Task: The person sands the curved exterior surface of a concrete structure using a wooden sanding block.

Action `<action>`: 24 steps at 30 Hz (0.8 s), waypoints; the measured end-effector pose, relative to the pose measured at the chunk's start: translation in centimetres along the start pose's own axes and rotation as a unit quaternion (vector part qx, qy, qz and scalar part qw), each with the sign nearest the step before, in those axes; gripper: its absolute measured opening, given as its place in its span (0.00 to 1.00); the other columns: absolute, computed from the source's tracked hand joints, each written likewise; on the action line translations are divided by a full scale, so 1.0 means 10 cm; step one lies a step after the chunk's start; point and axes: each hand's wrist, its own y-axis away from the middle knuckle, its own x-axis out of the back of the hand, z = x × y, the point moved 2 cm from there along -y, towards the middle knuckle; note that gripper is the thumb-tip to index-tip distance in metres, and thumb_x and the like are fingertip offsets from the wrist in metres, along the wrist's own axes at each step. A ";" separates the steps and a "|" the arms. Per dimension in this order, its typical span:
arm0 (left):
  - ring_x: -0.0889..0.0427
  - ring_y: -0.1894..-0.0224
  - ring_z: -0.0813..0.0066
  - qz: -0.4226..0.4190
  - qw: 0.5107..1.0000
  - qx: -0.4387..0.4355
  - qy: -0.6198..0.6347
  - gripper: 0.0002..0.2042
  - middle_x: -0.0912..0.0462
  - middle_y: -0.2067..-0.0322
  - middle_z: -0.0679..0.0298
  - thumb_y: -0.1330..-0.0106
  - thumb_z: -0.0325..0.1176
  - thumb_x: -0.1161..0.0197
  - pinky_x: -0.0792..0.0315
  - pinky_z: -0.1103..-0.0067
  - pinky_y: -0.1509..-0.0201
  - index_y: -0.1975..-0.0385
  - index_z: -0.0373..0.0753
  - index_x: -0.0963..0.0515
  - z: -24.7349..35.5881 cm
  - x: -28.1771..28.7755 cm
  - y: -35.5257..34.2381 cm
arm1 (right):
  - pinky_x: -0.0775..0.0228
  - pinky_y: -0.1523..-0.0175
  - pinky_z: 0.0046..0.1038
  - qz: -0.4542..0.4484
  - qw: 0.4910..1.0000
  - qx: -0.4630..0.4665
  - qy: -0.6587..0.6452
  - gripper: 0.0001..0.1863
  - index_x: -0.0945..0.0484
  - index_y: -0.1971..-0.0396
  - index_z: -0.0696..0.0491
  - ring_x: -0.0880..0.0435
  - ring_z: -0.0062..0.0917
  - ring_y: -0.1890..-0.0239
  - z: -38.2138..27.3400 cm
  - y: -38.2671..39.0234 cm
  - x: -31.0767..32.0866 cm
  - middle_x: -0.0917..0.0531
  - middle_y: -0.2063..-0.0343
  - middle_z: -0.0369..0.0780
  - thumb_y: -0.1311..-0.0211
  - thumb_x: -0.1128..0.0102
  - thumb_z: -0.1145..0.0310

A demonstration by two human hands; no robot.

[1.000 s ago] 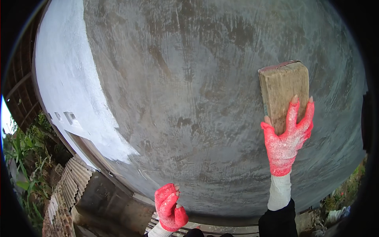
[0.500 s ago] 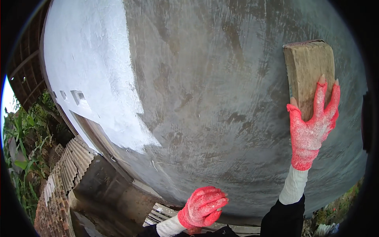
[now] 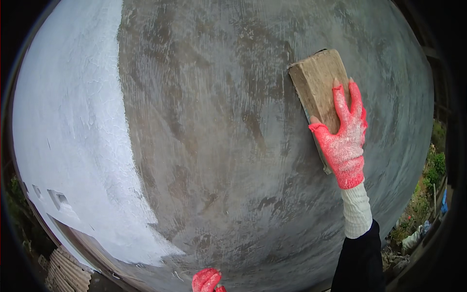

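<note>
My right hand [image 3: 343, 131], in a dusty red fingertipless glove and white sleeve, grips a worn wooden block [image 3: 314, 80] with a thin dark underside, pressed flat on a grey plastered wall [image 3: 219, 121]. The block is tilted, its top leaning left. My left hand [image 3: 206, 281], gloved likewise, is at the bottom edge, partly out of view, fingers curled with nothing visible in them. A band of rough white coating [image 3: 78, 117] covers the wall's left side, with an irregular edge against the grey.
Small square recesses [image 3: 61, 199] and a wood-framed opening [image 3: 73, 233] are at the lower left. Below them is corrugated sheeting [image 3: 65, 272]. Plants [image 3: 433, 170] and scattered litter [image 3: 416, 236] lie past the wall's right edge.
The block in my right hand first went up and right, then left, and now tilts more. The view has shifted, showing more white wall, and my left hand has dropped mostly out of frame.
</note>
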 end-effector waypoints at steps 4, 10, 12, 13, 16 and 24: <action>0.23 0.46 0.52 0.003 0.998 -0.048 0.029 0.19 0.21 0.50 0.51 0.38 0.22 0.45 0.36 0.61 0.38 0.46 0.35 0.26 -0.01 -0.16 -0.21 | 0.34 0.42 0.46 -0.152 0.968 0.186 -0.080 0.44 0.28 0.38 0.37 0.30 0.44 0.45 -0.85 0.06 -0.07 0.37 0.32 0.41 0.62 0.24 0.53; 0.25 0.45 0.50 0.004 0.996 -0.090 0.020 0.19 0.21 0.49 0.50 0.37 0.23 0.45 0.35 0.60 0.38 0.45 0.33 0.27 -0.27 0.03 -0.36 | 0.32 0.41 0.47 -0.200 0.947 0.233 -0.094 0.48 0.30 0.37 0.35 0.28 0.44 0.44 -0.06 0.81 0.10 0.37 0.32 0.42 0.68 0.22 0.50; 0.25 0.45 0.50 0.021 0.998 -0.059 0.004 0.18 0.21 0.48 0.49 0.37 0.23 0.46 0.34 0.60 0.39 0.46 0.32 0.26 -0.36 0.04 -0.36 | 0.33 0.40 0.45 -0.047 0.996 0.075 0.025 0.48 0.30 0.37 0.47 0.29 0.48 0.41 0.16 0.10 0.09 0.38 0.33 0.47 0.67 0.21 0.58; 0.26 0.44 0.50 0.009 0.998 -0.062 -0.022 0.19 0.21 0.47 0.49 0.38 0.24 0.44 0.35 0.60 0.38 0.46 0.32 0.26 -0.34 0.03 -0.42 | 0.32 0.38 0.44 0.018 0.999 0.015 0.044 0.46 0.30 0.36 0.48 0.29 0.49 0.42 0.25 -0.31 0.01 0.37 0.33 0.47 0.62 0.23 0.58; 0.26 0.44 0.48 0.024 0.990 -0.136 0.013 0.21 0.22 0.47 0.49 0.39 0.26 0.42 0.37 0.59 0.37 0.44 0.31 0.28 -0.27 -0.20 -0.67 | 0.34 0.37 0.42 0.042 0.998 0.026 0.046 0.41 0.29 0.37 0.46 0.31 0.48 0.39 -0.02 -0.98 0.00 0.36 0.33 0.47 0.56 0.27 0.55; 0.35 0.36 0.40 0.085 0.984 -0.147 -0.062 0.28 0.33 0.38 0.44 0.41 0.29 0.38 0.42 0.53 0.32 0.39 0.31 0.34 -0.21 -0.42 -1.35 | 0.36 0.35 0.46 -0.172 0.956 0.235 -0.036 0.46 0.30 0.36 0.39 0.31 0.45 0.40 0.07 -0.06 0.13 0.38 0.31 0.40 0.62 0.24 0.55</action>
